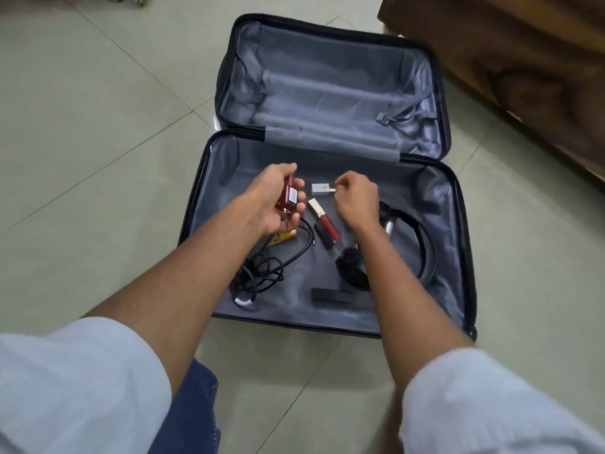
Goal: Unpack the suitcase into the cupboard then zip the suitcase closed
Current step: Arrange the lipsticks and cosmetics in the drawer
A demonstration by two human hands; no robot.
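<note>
Nearest the camera, two pale cloth sleeves frame bare forearms reaching over the tiled floor (98,126) into the suitcase (209,178), which lies opened flat so both halves can be emptied from above. In its near half, lined with soft grey fabric, lies what is left to unpack: a flat black bar (330,295), a loose tangle of black cable (262,267), round padded headphones (353,268) with a curved band, a yellow packet (281,238) and a slim red tube (325,221) with a pale cap.

The left hand (273,199) curls round a small dark red bottle (288,196) bearing a white label, apparently gathering several pieces for one trip. The right hand (355,198) pinches the metal end of a small white boxy plug (320,189), which looks like hard plastic, lifting or about to lift it.

Farther off, the far half holds only creased lining and a loose buckled strap (386,118). Beyond, at the right, stands dark polished wooden furniture (523,60), possibly the cupboard.
</note>
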